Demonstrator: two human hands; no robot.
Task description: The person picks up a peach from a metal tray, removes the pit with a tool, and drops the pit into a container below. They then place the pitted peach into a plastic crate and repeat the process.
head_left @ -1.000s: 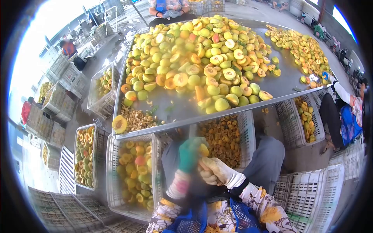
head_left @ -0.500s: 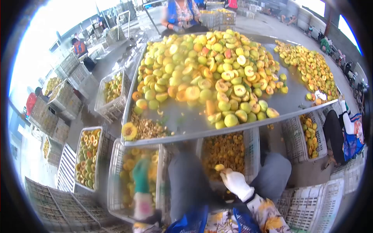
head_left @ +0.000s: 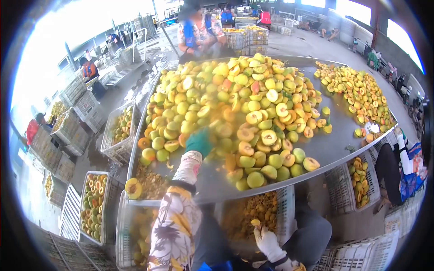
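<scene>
The right hand, white-gloved, hung low over the near crate, a small yellow piece at its fingertips. The left hand stretched into the peach pile; its grasp was blurred. A fresh-fruit pick seemingly; closing on one peach comes next.

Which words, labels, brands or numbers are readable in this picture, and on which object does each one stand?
None can be read. The crates, the metal table, the fruit pile and the green-gloved left hand and white-gloved right hand show no lettering. Anything on the far workers' clothing is too blurred to tell.
</scene>
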